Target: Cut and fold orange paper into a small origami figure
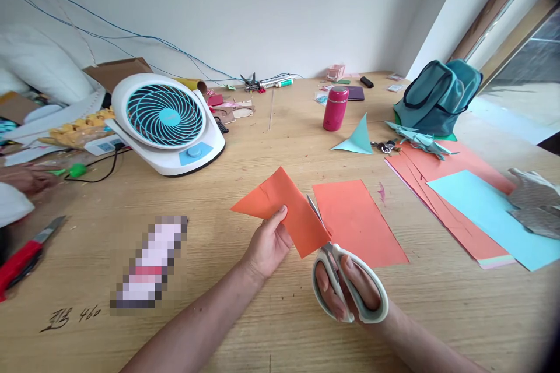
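Observation:
My left hand [269,245] pinches a folded piece of orange paper [291,213], thumb on top and the other fingers underneath. In my right hand [350,291] is a pair of scissors [380,297] with white and grey handles, my fingers through the loops. The scissor blades are parted at the right edge of the folded paper, with one blade showing above it. Just behind the scissors a flat orange sheet [359,221] lies on the table.
A white fan [192,154] stands at the left, near a pixelated object [151,262] and a red-handled knife [26,259]. Another person's hand [30,178] is at the far left. Toward the right are a pink flask [336,109], blue folded paper [357,139], stacked sheets [455,210], a glove [536,204] and a teal bag [437,99].

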Demonstrator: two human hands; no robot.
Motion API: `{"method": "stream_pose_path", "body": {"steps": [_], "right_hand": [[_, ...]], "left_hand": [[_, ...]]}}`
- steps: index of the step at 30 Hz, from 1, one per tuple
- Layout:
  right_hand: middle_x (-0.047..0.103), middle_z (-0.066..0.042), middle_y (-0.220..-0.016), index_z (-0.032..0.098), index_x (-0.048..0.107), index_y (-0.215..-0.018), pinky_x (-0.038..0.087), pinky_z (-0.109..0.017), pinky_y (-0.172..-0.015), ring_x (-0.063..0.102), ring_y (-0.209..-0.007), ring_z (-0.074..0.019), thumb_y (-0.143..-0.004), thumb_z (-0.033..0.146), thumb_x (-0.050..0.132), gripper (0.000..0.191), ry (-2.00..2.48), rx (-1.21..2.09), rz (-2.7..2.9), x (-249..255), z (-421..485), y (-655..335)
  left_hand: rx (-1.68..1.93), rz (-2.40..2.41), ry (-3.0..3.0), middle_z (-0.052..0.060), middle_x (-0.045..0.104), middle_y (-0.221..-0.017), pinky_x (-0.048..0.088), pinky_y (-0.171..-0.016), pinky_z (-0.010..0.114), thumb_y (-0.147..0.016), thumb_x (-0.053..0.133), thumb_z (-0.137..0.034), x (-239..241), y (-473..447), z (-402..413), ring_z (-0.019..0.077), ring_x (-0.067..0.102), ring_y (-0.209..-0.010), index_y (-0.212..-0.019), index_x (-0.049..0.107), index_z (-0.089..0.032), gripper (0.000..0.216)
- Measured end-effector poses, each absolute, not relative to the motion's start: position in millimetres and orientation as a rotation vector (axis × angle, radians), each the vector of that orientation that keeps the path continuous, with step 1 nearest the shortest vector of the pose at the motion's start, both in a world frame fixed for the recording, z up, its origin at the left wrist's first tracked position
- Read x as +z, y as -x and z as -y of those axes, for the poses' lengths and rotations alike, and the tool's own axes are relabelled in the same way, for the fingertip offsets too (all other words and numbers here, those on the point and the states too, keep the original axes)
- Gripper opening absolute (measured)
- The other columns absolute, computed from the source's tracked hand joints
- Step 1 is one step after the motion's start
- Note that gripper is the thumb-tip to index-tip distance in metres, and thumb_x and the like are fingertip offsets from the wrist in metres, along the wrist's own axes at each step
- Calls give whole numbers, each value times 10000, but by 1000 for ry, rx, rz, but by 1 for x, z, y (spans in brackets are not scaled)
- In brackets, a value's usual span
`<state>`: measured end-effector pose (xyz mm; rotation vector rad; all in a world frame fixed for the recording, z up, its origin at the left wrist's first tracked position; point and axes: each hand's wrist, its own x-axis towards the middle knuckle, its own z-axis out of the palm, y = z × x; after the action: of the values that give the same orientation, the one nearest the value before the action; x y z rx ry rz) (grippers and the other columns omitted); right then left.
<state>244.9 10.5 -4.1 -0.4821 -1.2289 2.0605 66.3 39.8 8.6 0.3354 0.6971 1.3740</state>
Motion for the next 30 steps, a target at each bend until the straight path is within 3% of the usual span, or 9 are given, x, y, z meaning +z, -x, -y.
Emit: {"method": "stream_pose_path", "body": {"steps": [4, 10, 16, 22, 30], "right_hand": [[455, 22, -487, 209, 614, -863, 299, -273, -445, 342, -408, -111, -1009, 601, 337, 502, 421, 2080, 1192, -10, -11, -245], [462, 9, -513, 225, 624, -886, 296, -307, -477, 366, -436, -131, -1012, 584, 336, 477, 437, 2056, 1190, -2, -10, -245], [448, 1, -506, 256, 630, -854, 301, -347, -492, 359, -442, -156, -1004, 610, 312, 499, 456, 2040, 1180, 3, -11, -243], [432, 1, -495, 269, 620, -834, 300, -360, -511, 352, -452, -165, -996, 611, 336, 473, 531, 2011, 1188, 5, -10, -246], [406, 14, -473, 264, 626, -821, 268, -348, -479, 311, -428, -147, -1009, 571, 356, 451, 567, 1986, 1128, 0, -5, -246]], "left_hand": [[1257, -737, -405, 94, 772, -988, 537, -914, 393, -835, 735, -313, 7, -63, -39, 257, 731, -941, -1056, 705, -125, 292], [1192, -748, -414, 116, 767, -1043, 534, -884, 386, -790, 772, -345, 2, -62, -38, 297, 723, -993, -1025, 700, -126, 329], [1080, -765, -467, 142, 776, -942, 548, -770, 381, -791, 763, -424, 3, -64, -33, 278, 737, -790, -962, 708, -97, 373], [1161, -765, -405, 112, 757, -1114, 547, -826, 331, -738, 824, -339, 0, -68, -33, 263, 719, -975, -1011, 714, -136, 357], [1174, -779, -482, 117, 770, -1050, 549, -886, 392, -742, 819, -360, -1, -67, -34, 312, 704, -1053, -983, 724, -124, 350]]}}
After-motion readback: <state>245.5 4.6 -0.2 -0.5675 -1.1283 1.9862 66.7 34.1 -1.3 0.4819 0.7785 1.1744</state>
